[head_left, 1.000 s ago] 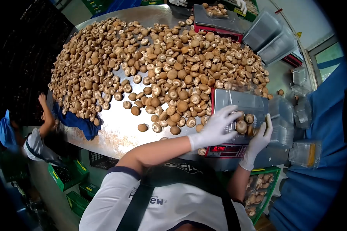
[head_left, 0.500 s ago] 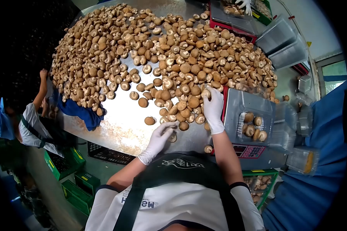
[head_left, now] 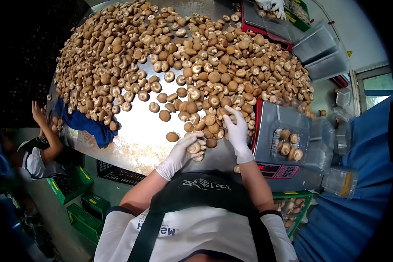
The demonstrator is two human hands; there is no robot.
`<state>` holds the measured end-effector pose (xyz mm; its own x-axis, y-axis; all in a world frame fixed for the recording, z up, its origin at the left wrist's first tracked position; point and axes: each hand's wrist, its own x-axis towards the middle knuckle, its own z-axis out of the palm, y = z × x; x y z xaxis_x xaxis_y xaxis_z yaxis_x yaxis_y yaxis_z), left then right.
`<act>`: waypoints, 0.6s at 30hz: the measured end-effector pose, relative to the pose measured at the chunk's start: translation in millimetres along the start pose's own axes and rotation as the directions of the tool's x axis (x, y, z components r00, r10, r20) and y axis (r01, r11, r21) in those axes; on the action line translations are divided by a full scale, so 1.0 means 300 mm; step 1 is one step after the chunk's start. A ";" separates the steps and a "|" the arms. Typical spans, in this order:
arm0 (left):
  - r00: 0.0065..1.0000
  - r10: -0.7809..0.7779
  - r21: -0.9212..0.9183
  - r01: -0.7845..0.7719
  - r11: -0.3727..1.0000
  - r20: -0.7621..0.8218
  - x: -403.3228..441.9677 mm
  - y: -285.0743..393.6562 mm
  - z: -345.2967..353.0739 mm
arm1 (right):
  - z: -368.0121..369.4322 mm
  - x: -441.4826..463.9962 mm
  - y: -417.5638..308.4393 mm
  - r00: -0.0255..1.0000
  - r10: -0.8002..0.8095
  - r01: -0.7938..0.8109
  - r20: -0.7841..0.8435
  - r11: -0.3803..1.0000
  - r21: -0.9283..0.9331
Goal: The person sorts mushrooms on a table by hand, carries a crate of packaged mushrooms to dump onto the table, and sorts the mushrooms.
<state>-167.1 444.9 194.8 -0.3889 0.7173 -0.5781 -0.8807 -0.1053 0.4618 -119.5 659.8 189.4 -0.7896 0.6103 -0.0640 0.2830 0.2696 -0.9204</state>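
My left hand (head_left: 182, 153), in a white glove, is closed around a shiitake mushroom (head_left: 194, 147) near the table's front edge. Another mushroom (head_left: 198, 158) shows just below its fingers. My right hand (head_left: 237, 133), gloved too, reaches over the near edge of the mushroom pile (head_left: 222, 78) with its fingers apart; no mushroom shows in its grasp. Right of it, a clear plastic tray (head_left: 275, 150) holding several mushrooms rests on a red and grey scale (head_left: 270, 118).
Stacked clear trays (head_left: 321, 148) stand beside the scale. A green crate (head_left: 310, 209) of mushrooms sits below it. A blue cloth (head_left: 89, 129) lies at the table's left edge, near a co-worker (head_left: 39, 153). Another gloved hand (head_left: 273, 6) is at a far scale.
My right hand has let go of the mushroom it held and moved slightly left and down. My left hand has closed on a mushroom. The co-worker at left has shifted their arm.
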 end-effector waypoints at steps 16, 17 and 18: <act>0.991 0.113 0.025 -0.115 0.993 0.077 -0.028 0.051 -0.087 | 0.190 0.465 -0.031 0.964 -0.247 0.238 0.100 0.625 -0.743; 0.993 0.116 0.023 -0.117 0.993 0.028 -0.038 0.062 -0.076 | 0.183 0.504 -0.012 0.966 -0.243 0.236 0.086 0.700 -0.674; 0.993 0.116 0.026 -0.117 0.993 0.027 -0.046 0.082 -0.068 | 0.183 0.536 0.040 0.935 -0.354 0.288 -0.015 0.782 -0.553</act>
<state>-188.8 418.2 200.4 -0.4813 0.7186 -0.5019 -0.8217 -0.1704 0.5439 -273.0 720.3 146.9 -0.8307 0.4859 0.2719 0.2951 0.7983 -0.5250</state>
